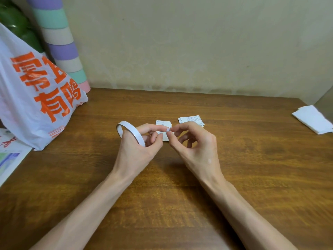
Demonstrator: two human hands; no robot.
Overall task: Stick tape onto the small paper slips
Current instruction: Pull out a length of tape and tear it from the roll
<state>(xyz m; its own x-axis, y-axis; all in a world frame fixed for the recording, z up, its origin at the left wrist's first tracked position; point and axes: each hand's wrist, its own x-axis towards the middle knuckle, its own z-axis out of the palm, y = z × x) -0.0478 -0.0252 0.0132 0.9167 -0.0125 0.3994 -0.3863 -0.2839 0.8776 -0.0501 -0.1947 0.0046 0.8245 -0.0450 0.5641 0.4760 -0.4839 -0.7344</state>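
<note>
My left hand [137, 150] wears the tape roll [130, 131], a thin white ring, slung over the hand with my fingers passing through its hole; the ring stands tilted above the wooden bench [234, 177]. The left thumb and forefinger are closed together on the free end of the tape [168, 130], a small pale tab just beyond the roll. My right hand [196, 150] meets it from the other side: its thumb and forefinger are pinched on that same tab, so the fingertips of both hands nearly touch, and its other fingers curl loosely underneath.

Directly behind and below my fingertips lies a small paper slip [163, 123] with fine print, flat on the bench and partly hidden by my fingers. Whether the white edge showing under my fingers belongs to it or to another slip, I cannot tell. Just to its right, a little apart, sits a small stack of printed slips [191, 120], slightly fanned.

Near the right edge of the bench, well apart from my hands, lies a folded white tissue [312, 119]. On the left stands a white plastic bag [36, 91] with large orange characters, and behind it leans a striped roll [61, 42] in purple, mint and beige bands against the wall. Printed papers [9, 156] lie under the bag at the left edge.
</note>
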